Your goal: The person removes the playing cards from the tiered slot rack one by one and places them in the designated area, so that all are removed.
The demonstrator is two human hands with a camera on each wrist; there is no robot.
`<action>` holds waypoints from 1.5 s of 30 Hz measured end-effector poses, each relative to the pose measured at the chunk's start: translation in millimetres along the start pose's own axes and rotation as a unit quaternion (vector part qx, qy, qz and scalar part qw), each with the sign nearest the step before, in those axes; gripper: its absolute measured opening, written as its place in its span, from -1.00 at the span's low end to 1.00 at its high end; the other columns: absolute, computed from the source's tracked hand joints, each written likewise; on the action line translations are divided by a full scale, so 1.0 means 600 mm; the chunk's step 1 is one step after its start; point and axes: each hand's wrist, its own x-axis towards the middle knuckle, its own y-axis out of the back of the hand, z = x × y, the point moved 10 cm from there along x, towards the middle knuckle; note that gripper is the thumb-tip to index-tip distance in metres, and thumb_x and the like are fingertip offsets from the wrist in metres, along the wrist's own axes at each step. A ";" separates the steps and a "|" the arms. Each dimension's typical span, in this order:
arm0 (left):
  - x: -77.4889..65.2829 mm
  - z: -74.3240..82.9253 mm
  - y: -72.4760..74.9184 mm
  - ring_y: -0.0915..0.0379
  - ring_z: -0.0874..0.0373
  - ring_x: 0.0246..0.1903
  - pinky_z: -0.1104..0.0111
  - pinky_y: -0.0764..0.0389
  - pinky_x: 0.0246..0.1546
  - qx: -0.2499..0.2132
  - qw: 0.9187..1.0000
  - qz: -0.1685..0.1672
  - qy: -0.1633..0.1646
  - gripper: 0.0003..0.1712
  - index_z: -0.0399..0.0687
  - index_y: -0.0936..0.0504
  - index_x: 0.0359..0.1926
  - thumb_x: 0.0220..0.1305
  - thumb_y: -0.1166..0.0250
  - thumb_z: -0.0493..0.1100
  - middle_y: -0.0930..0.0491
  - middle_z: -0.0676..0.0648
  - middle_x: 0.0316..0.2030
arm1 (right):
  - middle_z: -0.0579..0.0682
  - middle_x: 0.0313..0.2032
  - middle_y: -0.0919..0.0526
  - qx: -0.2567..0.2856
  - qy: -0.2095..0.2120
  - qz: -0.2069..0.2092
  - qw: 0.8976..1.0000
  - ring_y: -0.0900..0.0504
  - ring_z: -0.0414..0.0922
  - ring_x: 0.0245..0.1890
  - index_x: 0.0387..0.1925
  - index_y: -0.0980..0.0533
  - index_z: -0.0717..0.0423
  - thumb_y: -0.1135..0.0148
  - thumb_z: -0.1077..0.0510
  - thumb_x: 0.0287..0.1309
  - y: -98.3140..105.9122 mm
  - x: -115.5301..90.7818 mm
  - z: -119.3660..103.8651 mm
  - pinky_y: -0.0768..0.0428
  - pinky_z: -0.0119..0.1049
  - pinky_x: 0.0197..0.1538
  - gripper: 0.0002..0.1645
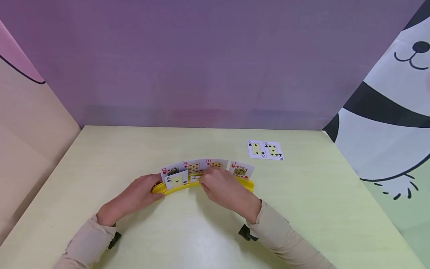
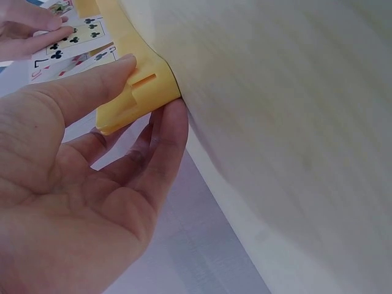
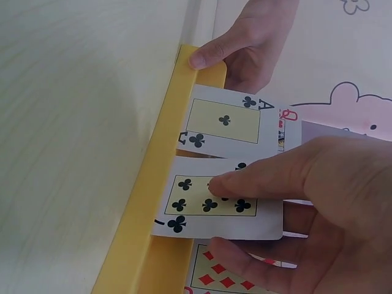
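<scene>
Pinching, the right grip (image 3: 337, 205) straddles the clubs seven (image 3: 199, 208).

My sleeves (image 1: 282, 233) were beige, the card holder (image 3: 150, 177) yellow, its seven of clubs (image 3: 193, 196) black on pale yellow, the backdrop (image 1: 208, 67) beyond the table's (image 1: 319, 209) far edge purple.

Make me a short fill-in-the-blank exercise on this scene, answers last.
The card holder gripped by the left hand is coloured ____.
The right hand holds a card whose suit is ____.
The ace stands partly in front of the ____ of hearts.
Beside the flat 2 on the table lies a ____.

Missing words: yellow; clubs; queen; 5.
</scene>
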 end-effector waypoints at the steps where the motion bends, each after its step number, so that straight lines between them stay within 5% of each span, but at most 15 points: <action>1: 0.000 0.001 0.000 -0.53 0.02 -0.09 0.09 -0.60 -0.05 0.000 1.000 0.000 -0.002 -0.43 -0.26 -0.50 0.23 0.21 -0.43 -0.27 -0.59 -0.18 0.09 | -0.11 -0.37 -0.67 0.000 -0.002 0.003 1.000 -0.51 -0.17 -0.36 -0.35 -0.70 0.14 -0.28 0.33 0.23 0.002 0.000 0.000 -0.51 -0.41 -0.31 -0.88; 9: 0.000 0.005 0.003 -0.54 0.02 -0.09 0.09 -0.60 -0.05 0.002 1.000 0.001 -0.009 -0.43 -0.26 -0.50 0.23 0.21 -0.43 -0.28 -0.59 -0.18 0.09 | -0.12 -0.37 -0.70 -0.009 -0.001 0.028 1.000 -0.56 -0.15 -0.33 -0.40 -0.66 0.09 -0.29 0.34 0.20 0.025 -0.003 0.000 -0.55 -0.31 -0.27 -0.87; 18: -0.001 0.001 0.000 -0.52 0.02 -0.09 0.08 -0.60 -0.03 0.004 1.000 -0.002 0.004 -0.42 -0.27 -0.50 0.24 0.21 -0.43 -0.26 -0.58 -0.18 0.09 | -0.19 -0.46 -0.62 0.021 0.038 0.079 0.996 -0.43 -0.24 -0.44 -0.50 -0.61 0.03 -0.31 0.38 0.13 0.062 -0.015 -0.006 -0.42 -0.43 -0.37 -0.79; 27: -0.001 0.003 0.001 -0.52 0.03 -0.09 0.08 -0.59 -0.04 0.008 1.000 0.000 0.002 -0.42 -0.26 -0.50 0.24 0.22 -0.43 -0.25 -0.59 -0.17 0.09 | -0.08 -0.15 -0.73 0.045 0.008 0.076 0.996 -0.67 -0.11 -0.07 -0.19 -0.69 0.08 -0.30 0.38 0.14 0.089 -0.025 0.005 -0.62 -0.31 -0.12 -0.77; 45: 0.001 -0.002 0.003 -0.53 0.03 -0.10 0.09 -0.59 -0.05 0.008 1.000 0.002 -0.002 -0.43 -0.26 -0.51 0.23 0.20 -0.43 -0.27 -0.60 -0.17 0.07 | -0.01 -0.33 -0.62 0.118 0.059 0.224 0.966 -0.47 -0.21 -0.42 -0.15 -0.69 0.18 -0.32 0.44 0.16 0.163 -0.045 0.021 -0.55 -0.36 -0.38 -0.76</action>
